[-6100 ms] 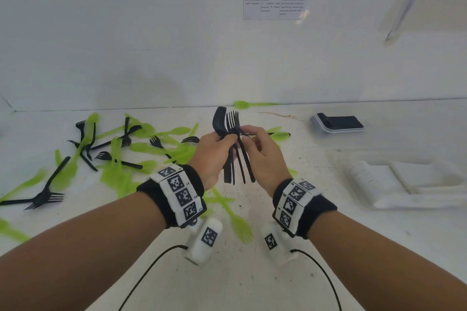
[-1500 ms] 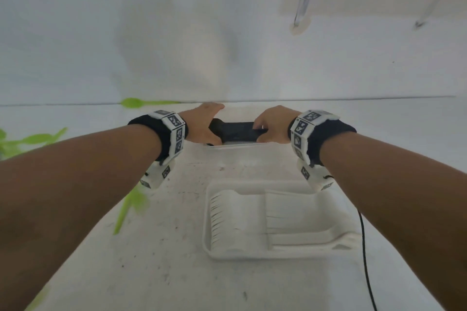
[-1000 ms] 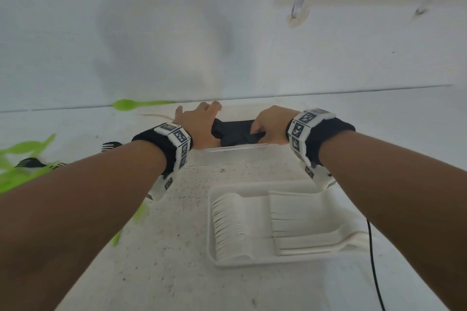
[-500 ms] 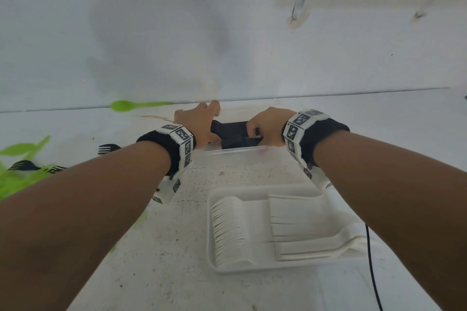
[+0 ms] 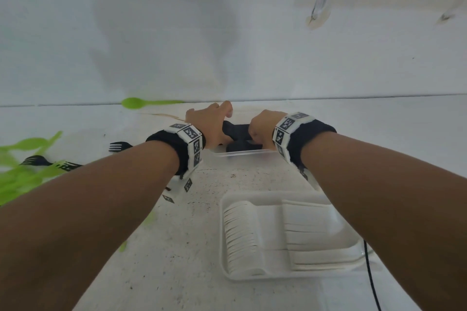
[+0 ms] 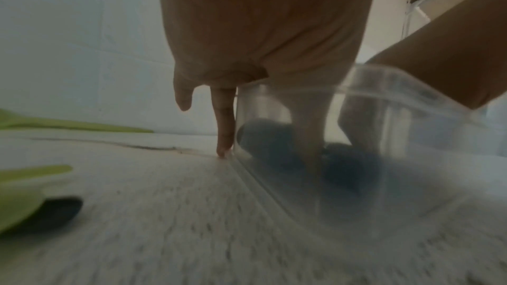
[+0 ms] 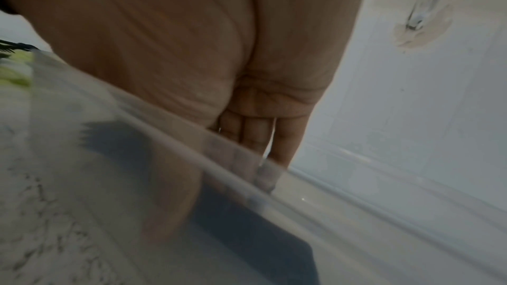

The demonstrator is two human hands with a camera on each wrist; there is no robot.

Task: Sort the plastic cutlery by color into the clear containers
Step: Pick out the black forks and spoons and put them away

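White tabletop [image 5: 192, 247] carries everything. Near me stands a clear plastic container of white cutlery [image 5: 278, 232]. Farther away, by the wall, is the clear rectangular container [image 5: 242, 153] with black plastic cutlery [image 5: 237, 131]. My left hand [image 5: 209, 124] and my right hand [image 5: 261, 126] reach into it with fingers extended, pressing the black pieces. Green plastic cutlery [image 5: 22, 166] lies on the left.

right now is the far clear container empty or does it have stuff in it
Not empty. Through the far clear container wall, black cutlery shows inside, with the left hand and right hand reaching into it.
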